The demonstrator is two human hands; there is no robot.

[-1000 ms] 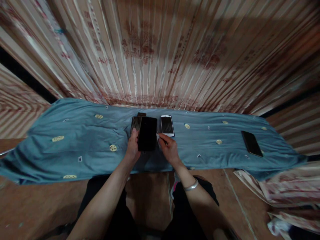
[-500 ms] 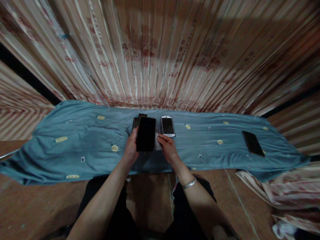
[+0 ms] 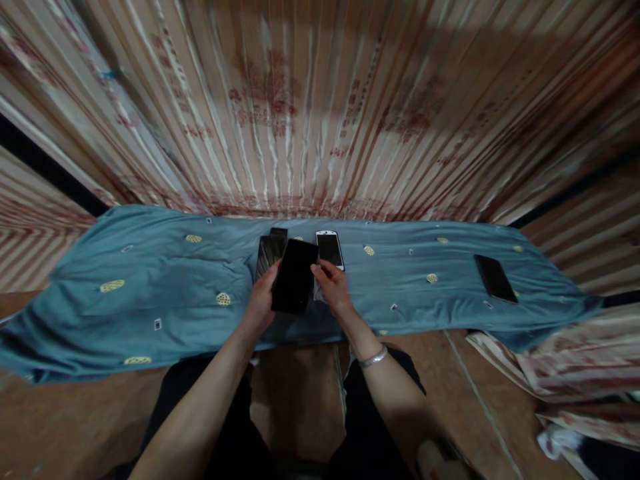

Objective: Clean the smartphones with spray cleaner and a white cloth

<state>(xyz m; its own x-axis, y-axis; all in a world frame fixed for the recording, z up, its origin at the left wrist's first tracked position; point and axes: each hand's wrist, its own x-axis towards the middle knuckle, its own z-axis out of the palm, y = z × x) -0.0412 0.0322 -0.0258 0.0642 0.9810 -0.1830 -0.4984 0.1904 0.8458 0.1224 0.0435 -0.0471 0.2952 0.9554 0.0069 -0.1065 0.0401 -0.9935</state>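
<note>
My left hand (image 3: 260,297) is closed around the left edge of a black smartphone (image 3: 295,279), held tilted above the cloth-covered surface. At the phone's right edge, my right hand (image 3: 333,288) pinches a pale cloth (image 3: 318,293), mostly hidden by the fingers. Just behind that hand lies a white-framed smartphone (image 3: 329,248) with a dark screen. A dark, shiny flat item (image 3: 268,255) rests behind my left hand, partly covered by the held phone. Beside it is a small dark box-like object (image 3: 279,233).
Another dark phone (image 3: 495,278) lies far to the right on the blue patterned cloth (image 3: 400,267). A striped curtain (image 3: 300,120) hangs behind the surface. Fabric (image 3: 575,360) is bunched at the lower right, above the brown floor (image 3: 295,400).
The held phone has tilted, its top leaning to the right. My right hand has moved slightly up along its edge. The whole view has shifted a little.
</note>
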